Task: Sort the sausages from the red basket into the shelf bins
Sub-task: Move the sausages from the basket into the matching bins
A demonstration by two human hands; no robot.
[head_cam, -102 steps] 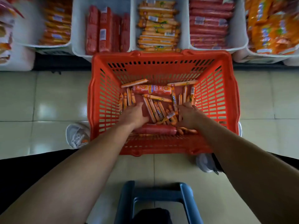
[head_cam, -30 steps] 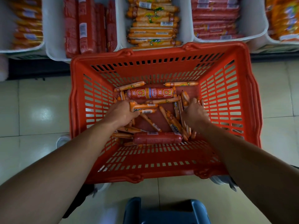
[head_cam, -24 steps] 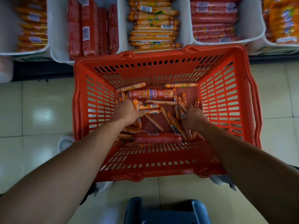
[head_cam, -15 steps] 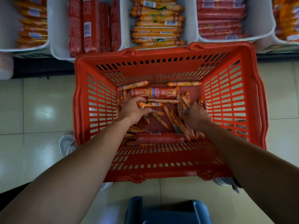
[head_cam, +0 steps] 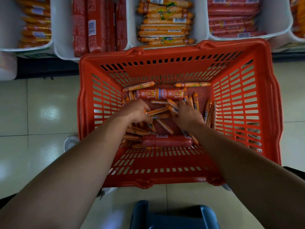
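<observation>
While both forearms reach down into the red basket (head_cam: 165,52) on the tiled floor (head_cam: 41,104), the left grip (head_cam: 137,111) is curled round a few thin orange sausages (head_cam: 156,111). Right grip (head_cam: 188,117): palm down on the pile, fingers hidden, so cannot tell whether it has hold of anything.

Basket contents: loose thin orange sausages, a printed red sausage (head_cam: 160,94) near the far wall, and a plain dark red sausage (head_cam: 166,141) on the near side.

Shelf bins (head_cam: 279,25), white, just beyond the far rim: red logs (head_cam: 97,25) on end; orange stack (head_cam: 165,22) crosswise; red stack (head_cam: 232,17) crosswise.
</observation>
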